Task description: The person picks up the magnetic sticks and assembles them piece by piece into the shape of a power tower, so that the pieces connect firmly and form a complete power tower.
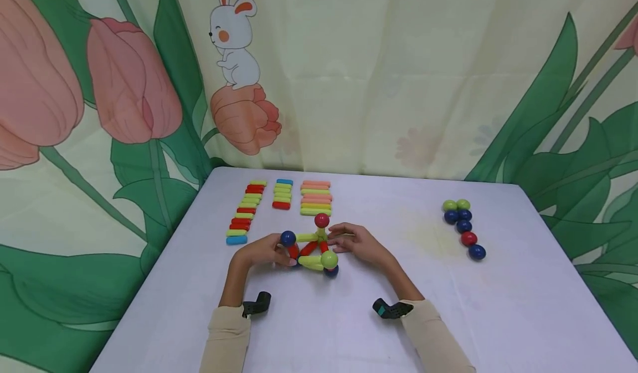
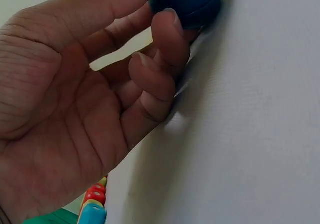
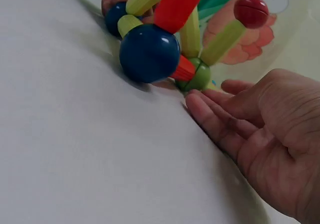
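Observation:
A frame of sticks and balls stands on the table between both hands, built with red sticks (image 1: 309, 248) and yellow-green sticks (image 1: 306, 238). My left hand (image 1: 269, 250) grips its left side, fingers and thumb around a low blue ball (image 2: 187, 4); another blue ball (image 1: 288, 238) sits above. At the rear right, the extended fingers of my right hand (image 1: 360, 244) reach to a green ball (image 3: 199, 74), seemingly touching it. From that ball a stick rises to a red ball (image 1: 322, 220). A light green ball (image 1: 329, 260) tops the front corner, over a blue ball (image 3: 150, 53).
Behind the frame lie rows of loose sticks: a long left row (image 1: 245, 210), a short middle row (image 1: 282, 194) and a right row (image 1: 316, 198). Several loose balls (image 1: 464, 226) form a line at the right. A printed curtain (image 1: 379, 85) hangs beyond the white table (image 1: 498, 317).

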Demonstrator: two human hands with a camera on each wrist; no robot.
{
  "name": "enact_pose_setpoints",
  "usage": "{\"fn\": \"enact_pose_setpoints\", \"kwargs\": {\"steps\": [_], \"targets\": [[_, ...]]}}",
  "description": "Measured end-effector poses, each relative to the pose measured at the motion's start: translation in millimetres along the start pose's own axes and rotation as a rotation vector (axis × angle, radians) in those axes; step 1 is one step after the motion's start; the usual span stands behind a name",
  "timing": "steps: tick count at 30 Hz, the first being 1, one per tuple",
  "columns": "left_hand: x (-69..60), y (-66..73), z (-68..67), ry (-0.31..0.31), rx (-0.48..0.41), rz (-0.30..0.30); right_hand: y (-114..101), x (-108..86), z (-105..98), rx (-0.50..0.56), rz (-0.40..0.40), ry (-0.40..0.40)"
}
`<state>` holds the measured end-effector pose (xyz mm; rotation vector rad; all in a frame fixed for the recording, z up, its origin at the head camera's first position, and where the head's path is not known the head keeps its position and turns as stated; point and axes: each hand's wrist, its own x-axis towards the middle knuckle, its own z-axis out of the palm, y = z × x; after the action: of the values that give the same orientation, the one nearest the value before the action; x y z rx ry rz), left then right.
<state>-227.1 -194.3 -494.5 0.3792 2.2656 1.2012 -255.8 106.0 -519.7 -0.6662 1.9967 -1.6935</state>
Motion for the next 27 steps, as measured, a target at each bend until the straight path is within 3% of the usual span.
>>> {"fn": "enact_pose_setpoints", "kwargs": {"steps": [3,8,12,15,22,27], "targets": [[-0.4,-2.1,-1.7,-0.032,0.017,-0.015,-2,8.6,2,-0.134,-0.051,0.071],[-0.9,-3.3,-3.4,-0.057,0.019,-0.004,-9,28.2,3,-0.603,-0.123,0.258],[-3.1,-1.9,-3.3,-0.071,0.013,0.022,-10,41.7,4,-0.878,-0.157,0.282],[-3.7,0.1,-3.3,-0.067,0.004,0.036,-7,47.2,8,-0.953,-0.167,0.300],[-3.5,-1.6,-4.3,-0.079,-0.023,0.074,-2,51.3,20,-1.002,-0.168,0.403],[-4.2,-2.2,-3.6,-0.075,-0.005,0.054,-9,49.9,25,-1.011,-0.131,0.423]]}}
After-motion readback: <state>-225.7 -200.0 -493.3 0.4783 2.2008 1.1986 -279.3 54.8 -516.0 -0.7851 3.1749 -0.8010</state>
